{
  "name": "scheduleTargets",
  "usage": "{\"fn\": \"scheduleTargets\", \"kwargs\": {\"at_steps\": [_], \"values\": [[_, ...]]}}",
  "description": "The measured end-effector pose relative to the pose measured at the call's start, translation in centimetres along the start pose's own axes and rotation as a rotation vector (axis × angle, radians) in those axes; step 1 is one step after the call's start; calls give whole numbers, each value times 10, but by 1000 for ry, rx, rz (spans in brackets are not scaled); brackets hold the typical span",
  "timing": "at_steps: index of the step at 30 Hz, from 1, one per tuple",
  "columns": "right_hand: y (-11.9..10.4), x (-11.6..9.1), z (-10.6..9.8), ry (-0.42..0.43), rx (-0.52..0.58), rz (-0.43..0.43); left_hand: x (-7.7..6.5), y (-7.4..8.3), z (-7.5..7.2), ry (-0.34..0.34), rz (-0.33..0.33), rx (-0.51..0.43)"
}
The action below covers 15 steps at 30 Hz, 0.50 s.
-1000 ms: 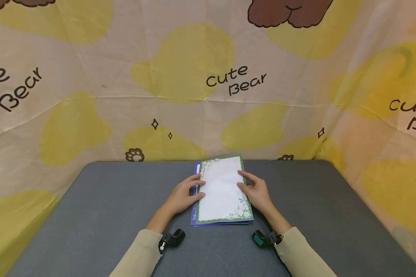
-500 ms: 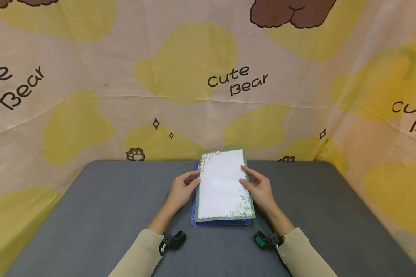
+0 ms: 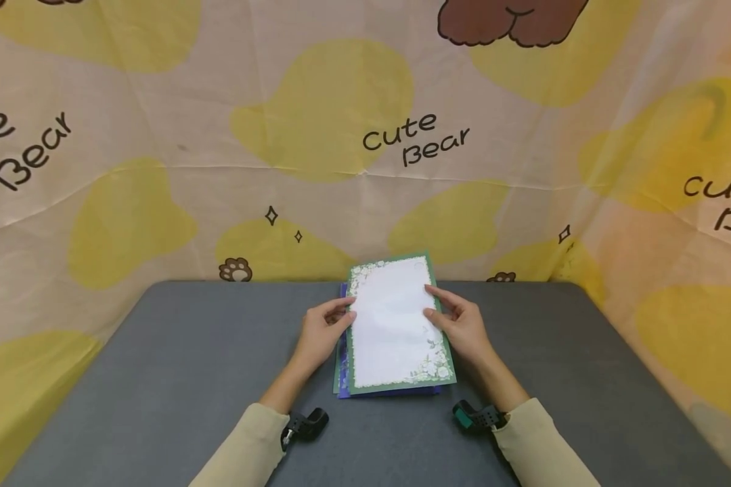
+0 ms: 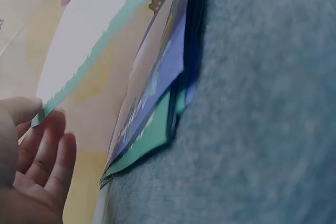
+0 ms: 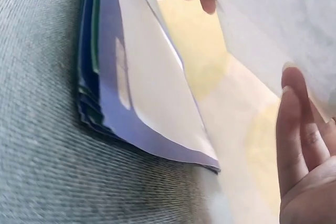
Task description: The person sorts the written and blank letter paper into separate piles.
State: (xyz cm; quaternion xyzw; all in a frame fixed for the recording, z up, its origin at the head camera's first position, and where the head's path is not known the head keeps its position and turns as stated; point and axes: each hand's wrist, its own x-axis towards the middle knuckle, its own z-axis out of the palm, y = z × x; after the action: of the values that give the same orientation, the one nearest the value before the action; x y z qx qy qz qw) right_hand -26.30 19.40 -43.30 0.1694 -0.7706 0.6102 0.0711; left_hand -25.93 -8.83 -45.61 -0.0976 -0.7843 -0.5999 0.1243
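A white sheet of paper (image 3: 392, 325) with a green border and white flowers is raised over a stack of paper in the head view. My left hand (image 3: 321, 331) pinches its left edge between thumb and fingers. At the opposite edge, my right hand (image 3: 466, 331) grips it, thumb on the front and other fingers partly behind. From the left wrist, the left hand (image 4: 39, 156) shows at the sheet's green edge, well apart from the stack (image 4: 152, 124). In the right wrist view the right hand (image 5: 310, 140) is behind the sheet (image 5: 262, 19). A purple-bordered sheet (image 5: 152, 124) tops the stack.
The stack lies on a grey table (image 3: 219, 365), close to its back edge. A patterned cloth (image 3: 317, 115) with yellow patches and bear lettering hangs behind. Green and blue paper edges stick out unevenly from the pile. Each wrist carries a black camera (image 3: 307, 424).
Both hands have raised the green-bordered sheet off the stack and shifted it slightly right. The left hand's fingers have changed from lying over the edge to pinching it. More of the stack's left side shows.
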Motion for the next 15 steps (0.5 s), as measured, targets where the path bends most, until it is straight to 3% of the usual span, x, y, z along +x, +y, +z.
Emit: {"fn": "scheduleTargets", "kwargs": {"at_steps": [8, 15], "values": [[-3, 1, -18, 13, -85, 39, 1, 10, 15, -34, -30, -105], [-4, 6, -28, -38, -66, 18, 1, 14, 19, -7, 38, -89]]}}
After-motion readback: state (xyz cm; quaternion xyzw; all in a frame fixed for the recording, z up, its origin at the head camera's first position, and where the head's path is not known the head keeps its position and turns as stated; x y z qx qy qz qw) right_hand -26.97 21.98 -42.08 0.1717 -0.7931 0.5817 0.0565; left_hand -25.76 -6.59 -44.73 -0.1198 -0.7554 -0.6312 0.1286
